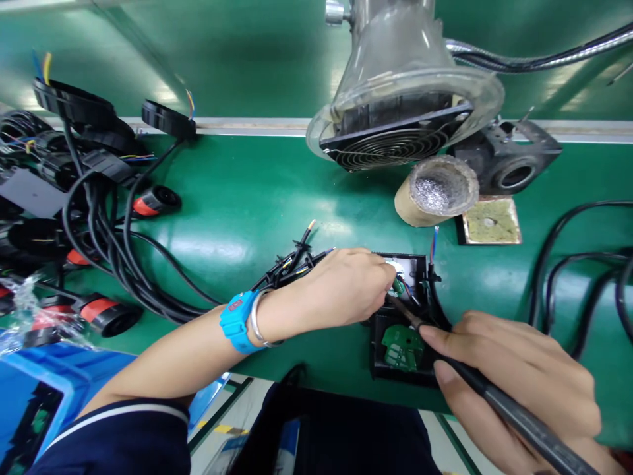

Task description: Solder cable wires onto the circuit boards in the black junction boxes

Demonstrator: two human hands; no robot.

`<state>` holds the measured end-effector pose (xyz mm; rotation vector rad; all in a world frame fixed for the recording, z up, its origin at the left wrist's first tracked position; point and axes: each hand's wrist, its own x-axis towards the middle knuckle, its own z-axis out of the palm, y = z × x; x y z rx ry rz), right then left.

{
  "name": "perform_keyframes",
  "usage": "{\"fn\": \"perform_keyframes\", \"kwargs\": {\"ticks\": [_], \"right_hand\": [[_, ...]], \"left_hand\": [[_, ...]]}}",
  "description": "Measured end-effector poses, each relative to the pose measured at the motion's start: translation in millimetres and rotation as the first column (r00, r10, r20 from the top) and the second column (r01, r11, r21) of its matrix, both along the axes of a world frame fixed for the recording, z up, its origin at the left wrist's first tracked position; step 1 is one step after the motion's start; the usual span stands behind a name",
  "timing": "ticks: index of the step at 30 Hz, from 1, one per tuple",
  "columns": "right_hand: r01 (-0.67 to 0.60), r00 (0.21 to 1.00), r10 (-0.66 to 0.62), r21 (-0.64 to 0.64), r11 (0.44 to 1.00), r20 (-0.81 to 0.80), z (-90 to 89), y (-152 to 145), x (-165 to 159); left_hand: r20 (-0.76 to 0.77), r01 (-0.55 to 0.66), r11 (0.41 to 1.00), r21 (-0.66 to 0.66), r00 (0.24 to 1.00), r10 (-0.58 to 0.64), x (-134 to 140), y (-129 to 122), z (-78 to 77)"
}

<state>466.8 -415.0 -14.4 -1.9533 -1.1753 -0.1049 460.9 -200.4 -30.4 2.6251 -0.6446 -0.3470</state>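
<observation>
My right hand [524,376] grips a soldering iron [499,402] like a pen, its tip pointing left into a black plastic box [376,363]. The closed fingers of my left hand [346,287] are at the box's upper half, right beside the iron's tip. Whatever they pinch is hidden. Just past the fingertips, a small green circuit board [398,286] and thin wires show. A larger green circuit board [403,347] lies in the lower half of the box. From the right side of the box comes a black cable [437,300] with bared coloured wires at its end.
Behind the box stand a clear fume hood [395,59] with a fan grille, a cup [413,201] of silvery bits, an iron holder [514,158] and a yellowish sponge [491,221]. Black cables [99,224] pile up leftward, above a blue bin [74,369]. More cables [548,264] lie rightward.
</observation>
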Motion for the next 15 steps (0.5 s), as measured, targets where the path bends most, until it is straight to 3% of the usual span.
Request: {"fn": "perform_keyframes", "kwargs": {"ticks": [5, 15], "right_hand": [[0.019, 0.998, -0.011, -0.120, 0.993, 0.063, 2.9, 2, -4], [0.113, 0.994, -0.113, -0.076, 0.991, 0.001, 14.3, -7, -11]], "left_hand": [[0.007, -0.005, 1.000, -0.004, 1.000, 0.005, 0, 0, -1.7], [-0.001, -0.014, 0.999, 0.036, 1.000, 0.014, 0, -1, -0.7]]}}
